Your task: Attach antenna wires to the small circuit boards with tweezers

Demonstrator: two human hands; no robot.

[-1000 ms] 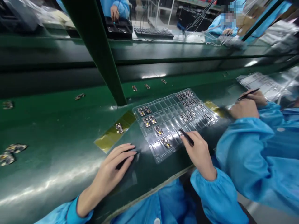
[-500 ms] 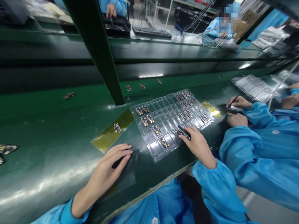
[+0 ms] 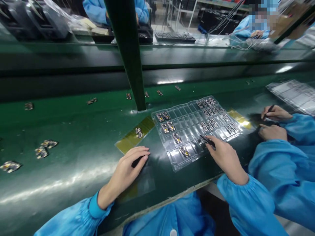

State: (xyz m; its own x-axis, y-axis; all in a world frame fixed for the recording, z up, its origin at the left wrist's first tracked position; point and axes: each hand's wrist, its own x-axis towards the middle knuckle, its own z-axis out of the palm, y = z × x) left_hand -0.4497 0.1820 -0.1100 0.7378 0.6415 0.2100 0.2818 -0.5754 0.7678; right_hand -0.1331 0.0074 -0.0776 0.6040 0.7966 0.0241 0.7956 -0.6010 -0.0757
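Observation:
My right hand (image 3: 225, 157) pinches slim black tweezers (image 3: 208, 141), their tips over the front part of a clear plastic tray (image 3: 173, 164). Small circuit boards (image 3: 184, 151) fill some of its compartments, in the left columns and toward the right end. Whether the tweezer tips grip a board I cannot make out. On the table left of the tray lies my left hand (image 3: 129, 168), palm down, fingers stretched, with a dark gap under the thumb. Just beyond its fingertips, one circuit board (image 3: 139, 132) sits on a yellow film strip (image 3: 125, 142).
A green post (image 3: 134, 72) rises behind the tray. Loose boards (image 3: 41, 151) lie on the green table at left, others along its back. At right, a co-worker's hand (image 3: 277, 113) holds a dark slim tool near another yellow strip (image 3: 240, 118) and stacked trays (image 3: 292, 91).
My view has swung left, so the tray, the post and both hands appear farther right, and more loose boards show at left. The tweezers stay in my right hand over the tray.

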